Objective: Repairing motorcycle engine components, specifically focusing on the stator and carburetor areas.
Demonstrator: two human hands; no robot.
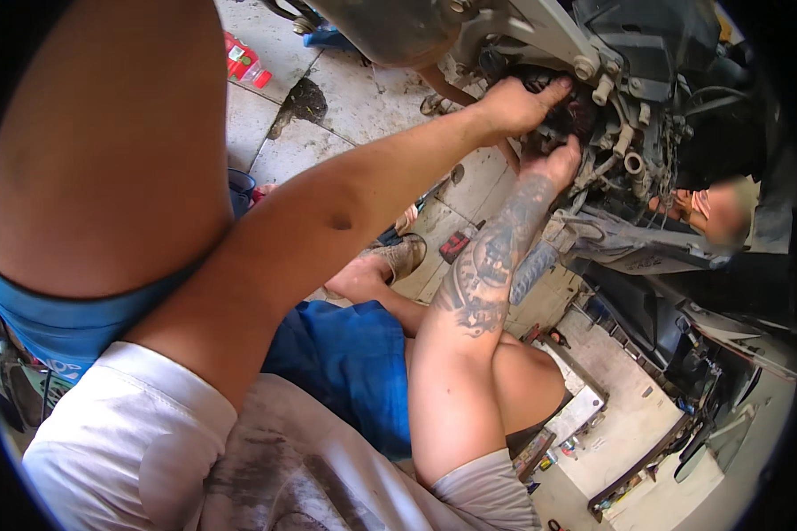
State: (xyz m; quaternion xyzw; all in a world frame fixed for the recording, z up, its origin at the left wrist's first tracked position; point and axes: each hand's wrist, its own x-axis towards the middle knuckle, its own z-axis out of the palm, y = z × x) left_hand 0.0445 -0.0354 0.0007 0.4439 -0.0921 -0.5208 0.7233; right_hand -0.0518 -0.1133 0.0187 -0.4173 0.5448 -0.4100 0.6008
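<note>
My left hand (524, 103) reaches up into the underside of a motorcycle. Its thumb lies along the upper edge of a dark, greasy engine part (578, 113), and its other fingers are mostly hidden behind. Just below, my right hand (551, 165) grips the lower edge of the same part, fingertips bent in. The part's exact kind cannot be made out in the shadow. Around it sit grey metal brackets with bolts (584, 67), hoses and a round pipe end (633, 163).
A red-labelled bottle (245, 64) lies on the dirty tiles beside a broken patch (299, 106). A red-and-black object (456, 245) rests near my right forearm. Lower right stands a pale board (624, 389) with tools along its edges. Another person (704, 211) shows beyond the motorcycle.
</note>
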